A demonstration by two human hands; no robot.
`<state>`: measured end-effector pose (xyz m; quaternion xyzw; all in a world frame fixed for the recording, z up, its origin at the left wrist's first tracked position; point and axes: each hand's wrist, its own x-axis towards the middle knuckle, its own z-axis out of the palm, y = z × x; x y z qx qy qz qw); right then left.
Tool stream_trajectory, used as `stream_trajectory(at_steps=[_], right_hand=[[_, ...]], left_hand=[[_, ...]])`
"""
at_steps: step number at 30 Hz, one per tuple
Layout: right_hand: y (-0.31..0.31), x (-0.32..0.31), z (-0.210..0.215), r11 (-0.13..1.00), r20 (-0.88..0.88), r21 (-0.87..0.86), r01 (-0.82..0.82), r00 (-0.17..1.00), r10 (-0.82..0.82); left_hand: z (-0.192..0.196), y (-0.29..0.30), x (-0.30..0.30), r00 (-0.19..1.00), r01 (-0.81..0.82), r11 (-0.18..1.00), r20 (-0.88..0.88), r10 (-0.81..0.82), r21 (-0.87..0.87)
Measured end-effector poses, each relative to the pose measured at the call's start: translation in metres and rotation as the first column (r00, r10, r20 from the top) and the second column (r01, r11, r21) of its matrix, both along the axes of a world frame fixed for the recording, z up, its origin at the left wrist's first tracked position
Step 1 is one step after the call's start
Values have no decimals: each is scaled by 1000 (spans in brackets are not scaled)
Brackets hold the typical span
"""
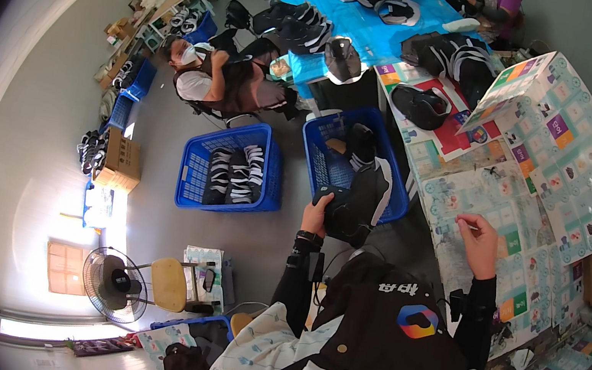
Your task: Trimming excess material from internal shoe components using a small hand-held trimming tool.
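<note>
My left hand (316,214) is closed on a black shoe upper (356,208) with a pale edge, held just in front of me. This upper hangs over the near end of a blue plastic basket (310,138), where another dark upper (361,143) and a small tan piece lie. To the right, my right hand (480,247) hovers at the paper-covered table (457,191), thumb and fingertips pinched together. Whatever may be between those fingertips is too small to make out. Farther up the table a black upper (418,107) rests on a red sheet.
Left of my basket stands another blue basket (263,197) with striped uppers in rows. A seated co-worker (208,78) is beyond it. Piles of uppers cover a blue-topped table (381,40). A printed board (550,94) stands on my table; a fan (116,282) and stool (169,283) stand lower left.
</note>
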<state>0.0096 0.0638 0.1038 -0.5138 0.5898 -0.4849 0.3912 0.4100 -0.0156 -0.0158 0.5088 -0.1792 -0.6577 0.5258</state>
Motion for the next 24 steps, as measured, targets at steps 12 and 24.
stream_trajectory(at_steps=[12, 24], right_hand=[[-11, 33, 60, 976, 27, -129, -174, 983, 179], [10, 32, 118, 984, -237, -110, -143, 965, 114]], left_hand=[[7, -6, -23, 999, 14, 999, 52, -12, -37], [4, -6, -31, 995, 35, 999, 94, -32, -26]])
